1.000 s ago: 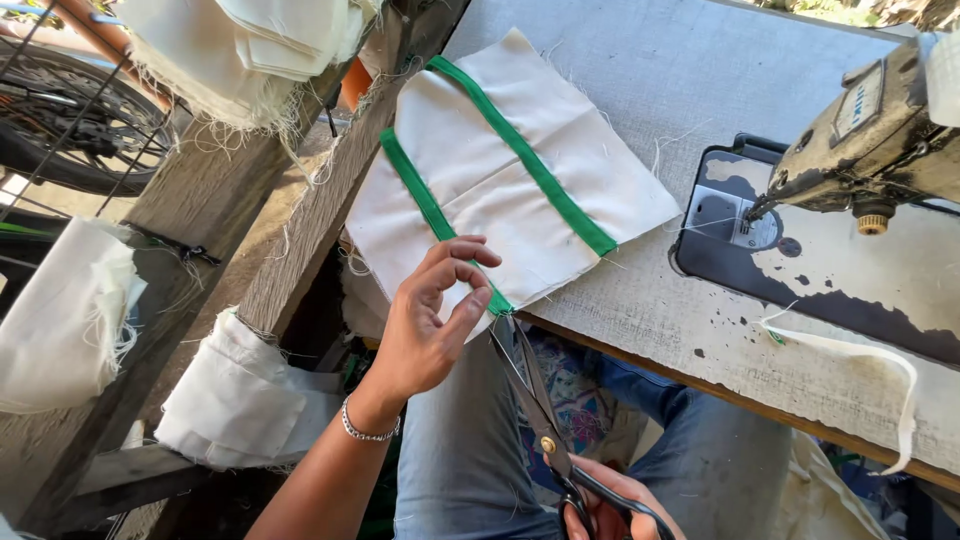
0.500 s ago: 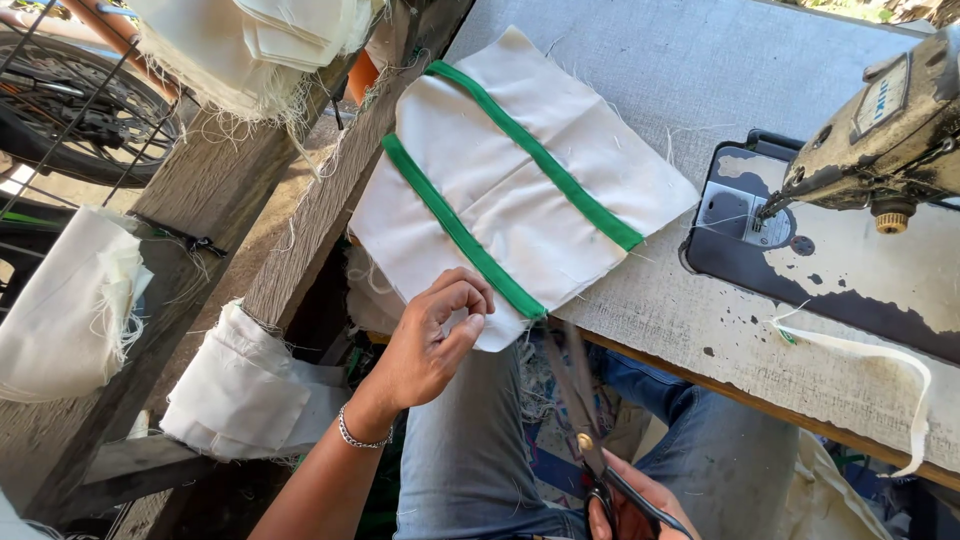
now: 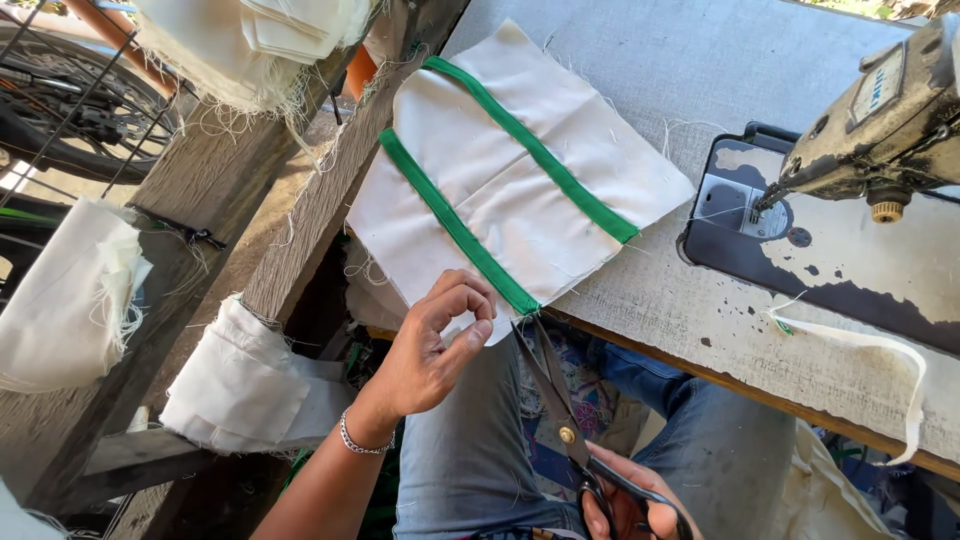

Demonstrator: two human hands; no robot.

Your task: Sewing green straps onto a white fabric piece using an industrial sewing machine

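Note:
A white cloth piece (image 3: 520,190) with two sewn green strips (image 3: 455,225) lies on the grey table, hanging over its near left edge. My left hand (image 3: 435,345) pinches the cloth's near corner between thumb and fingers. My right hand (image 3: 630,500), at the bottom edge, grips the handles of large dark scissors (image 3: 555,400). The blades are slightly apart and point up at the end of the nearer green strip by the cloth's corner.
An old sewing machine (image 3: 880,130) stands at the right on its dark base plate (image 3: 800,250). A loose white strip (image 3: 880,360) hangs off the table edge. Stacks of white cloth (image 3: 250,40) and folded bundles (image 3: 240,380) lie on wooden beams at the left.
My left hand closed from spread fingers into a pinch on the cloth's corner. The scissors moved up toward the green strip's end, and the view shifted slightly.

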